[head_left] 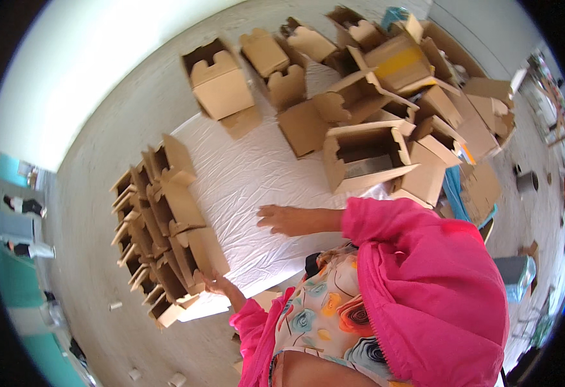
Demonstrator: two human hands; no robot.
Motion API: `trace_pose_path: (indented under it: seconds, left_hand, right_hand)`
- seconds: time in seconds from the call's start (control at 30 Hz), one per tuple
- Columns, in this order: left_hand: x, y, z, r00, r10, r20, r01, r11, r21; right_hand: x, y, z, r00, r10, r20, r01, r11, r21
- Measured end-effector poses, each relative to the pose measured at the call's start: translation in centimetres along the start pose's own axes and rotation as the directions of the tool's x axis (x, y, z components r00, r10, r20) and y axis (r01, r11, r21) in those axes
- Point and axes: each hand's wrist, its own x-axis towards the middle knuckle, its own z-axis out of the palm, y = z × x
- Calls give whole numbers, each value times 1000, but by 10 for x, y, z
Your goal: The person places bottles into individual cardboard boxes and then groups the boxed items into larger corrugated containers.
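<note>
My left hand [217, 284] reaches the near end of tightly packed open cardboard boxes [192, 201] at the left of the white sheet [247, 187]. Its fingers are stretched out and touch the side of the nearest cardboard box [207, 249]; they do not appear to wrap round it. Over the middle of the sheet hangs my right hand [286, 220], with loosely bent fingers held apart and nothing in them. Right of that hand, an open cardboard box [366, 155] lies tipped, its inside facing me.
A heap of open cardboard boxes [398, 61] spreads over the far right. Two more open boxes stand at the sheet's far edge, one of them a tan box [221, 87]. A dark cylindrical container [526, 182] is on the floor at right. Two people [28, 206] appear far left.
</note>
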Motion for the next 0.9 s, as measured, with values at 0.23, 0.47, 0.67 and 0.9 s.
trace_pose_path:
  seconds: [0.23,0.47,0.67,0.9]
  left_hand:
    - [-29,34,7,1000,1,18,-8,932,362]
    - [-64,46,42,993,121,-4,-116,960,255]
    - [-49,10,45,939,328,-104,-258,870,421]
    - [-107,166,21,929,364,71,-371,914,166]
  right_hand:
    - [-144,3,-144,526,334,-782,-495,868,38]
    - [-180,92,-225,297,272,-915,-790,609,-75]
    - [-169,193,-247,231,611,-757,-920,390,35]
    - [-177,211,-255,141,780,-610,-989,91,-113]
